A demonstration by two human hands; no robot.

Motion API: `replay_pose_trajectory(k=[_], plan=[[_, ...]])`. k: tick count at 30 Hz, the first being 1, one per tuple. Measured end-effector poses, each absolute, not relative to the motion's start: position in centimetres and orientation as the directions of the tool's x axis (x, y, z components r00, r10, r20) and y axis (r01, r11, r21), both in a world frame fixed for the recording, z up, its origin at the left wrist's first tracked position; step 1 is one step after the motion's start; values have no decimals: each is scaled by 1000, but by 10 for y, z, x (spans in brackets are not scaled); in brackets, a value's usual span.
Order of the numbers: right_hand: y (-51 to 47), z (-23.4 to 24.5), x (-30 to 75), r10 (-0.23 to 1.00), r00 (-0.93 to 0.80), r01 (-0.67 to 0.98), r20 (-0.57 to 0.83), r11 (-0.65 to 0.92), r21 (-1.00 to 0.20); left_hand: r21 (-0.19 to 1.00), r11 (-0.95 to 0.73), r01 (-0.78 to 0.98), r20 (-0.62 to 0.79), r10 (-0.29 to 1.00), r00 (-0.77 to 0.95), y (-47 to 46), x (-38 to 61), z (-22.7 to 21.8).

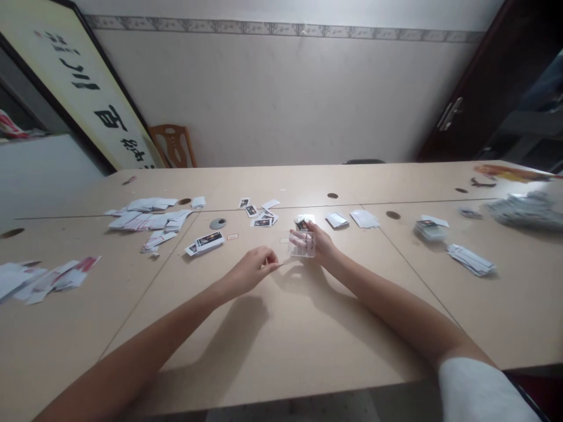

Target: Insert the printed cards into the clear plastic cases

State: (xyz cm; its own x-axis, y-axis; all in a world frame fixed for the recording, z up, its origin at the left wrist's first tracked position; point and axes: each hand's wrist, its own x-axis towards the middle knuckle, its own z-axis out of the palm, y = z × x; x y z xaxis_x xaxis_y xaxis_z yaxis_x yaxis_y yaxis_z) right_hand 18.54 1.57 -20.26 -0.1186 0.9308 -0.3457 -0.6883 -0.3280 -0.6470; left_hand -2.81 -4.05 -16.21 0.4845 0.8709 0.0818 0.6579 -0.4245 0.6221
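My right hand (317, 241) holds a clear plastic sleeve (302, 245) upright above the table, with a small dark printed card (301, 224) showing behind its fingers. My left hand (254, 271) hovers just left of it, fingers pinched together on a thin strip or edge that I cannot make out, pointing toward the sleeve. Both forearms reach in from the near edge.
On the light wooden table (285, 328) lie scattered cards: a heap (147, 220) at the left, more (48, 280) at the far left, a few photo cards (261, 214) ahead, sleeves (352, 219), and stacks (470, 259) at the right. A grey disc (217, 223) sits nearby.
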Motion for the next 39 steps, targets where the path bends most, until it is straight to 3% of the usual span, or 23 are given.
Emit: replay_pose_trajectory(k=[8, 13, 22, 39], plan=[[16, -201, 183, 942, -116, -712, -316, -301, -634, 756, -330, 566, 236, 943, 235, -17, 27, -156], [20, -202, 183, 952, -111, -720, -284, -274, -638, 806, -238, 542, 251, 967, 52, -17, 48, -170], [22, -202, 184, 958, -88, -717, -274, -252, -650, 864, -213, 456, 294, 949, -112, -24, 63, -183], [19, -196, 184, 951, -76, -698, -298, -264, -665, 859, -179, 479, 304, 932, -196, -24, 68, -190]])
